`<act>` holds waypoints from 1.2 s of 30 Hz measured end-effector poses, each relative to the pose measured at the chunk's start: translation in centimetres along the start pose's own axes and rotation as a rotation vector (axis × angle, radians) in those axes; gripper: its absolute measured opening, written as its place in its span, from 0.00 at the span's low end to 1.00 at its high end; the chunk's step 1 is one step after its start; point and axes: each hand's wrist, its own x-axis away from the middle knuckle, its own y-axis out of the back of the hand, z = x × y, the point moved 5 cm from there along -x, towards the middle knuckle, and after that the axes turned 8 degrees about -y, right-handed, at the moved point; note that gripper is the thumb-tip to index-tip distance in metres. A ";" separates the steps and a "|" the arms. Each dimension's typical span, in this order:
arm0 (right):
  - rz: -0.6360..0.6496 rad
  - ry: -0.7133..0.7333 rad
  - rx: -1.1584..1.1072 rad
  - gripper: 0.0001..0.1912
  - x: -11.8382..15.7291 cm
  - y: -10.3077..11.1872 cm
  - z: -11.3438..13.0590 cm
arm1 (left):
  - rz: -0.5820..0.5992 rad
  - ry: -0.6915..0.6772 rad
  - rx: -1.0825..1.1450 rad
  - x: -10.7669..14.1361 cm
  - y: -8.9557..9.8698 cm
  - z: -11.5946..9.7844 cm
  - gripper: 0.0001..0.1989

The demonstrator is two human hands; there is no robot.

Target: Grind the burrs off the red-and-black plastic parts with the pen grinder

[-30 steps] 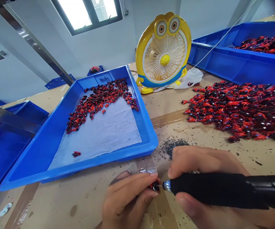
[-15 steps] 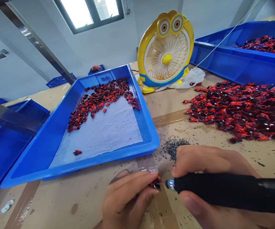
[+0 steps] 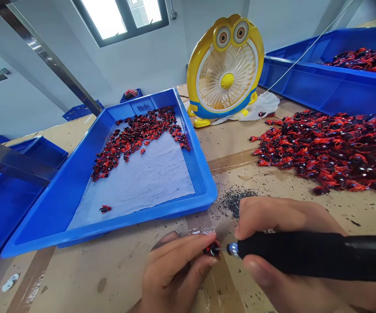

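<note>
Between thumb and fingers, my left hand [image 3: 178, 269] pinches a small black-and-red part [image 3: 211, 248] above the cardboard-covered table. My right hand [image 3: 282, 217] is wrapped round a thick black handheld rotary tool [image 3: 292, 254] with a silver collar. The tool's thin bit points left and meets the part's right side. Dark shavings [image 3: 236, 201] lie on the table just behind my right hand. A blue tray [image 3: 209, 182] behind my left hand holds many similar parts on a white sheet, with one lying alone near its front edge.
A large heap of red-and-black parts [image 3: 325, 152] covers the table at the right. Behind it stand blue bins [image 3: 325, 87], one with more parts. A yellow fan [image 3: 227, 80] stands at the back. A metal post [image 3: 51, 61] rises at the left, and a white scrap [image 3: 10, 282] lies front left.
The rear of the rotary tool has tilted slightly, and its bit stays at the part. My left hand keeps its pinch and has barely moved.
</note>
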 end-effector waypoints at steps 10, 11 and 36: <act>-0.074 0.014 0.016 0.23 0.0 1.1 0.6 | -0.089 0.149 0.232 0.6 -0.2 0.1 0.12; -0.098 0.005 0.024 0.23 0.2 1.2 0.6 | -0.079 0.140 0.245 0.6 -0.3 0.1 0.13; -0.050 -0.034 -0.079 0.08 0.5 -0.3 -0.6 | 0.021 0.004 0.109 0.0 0.2 0.1 0.14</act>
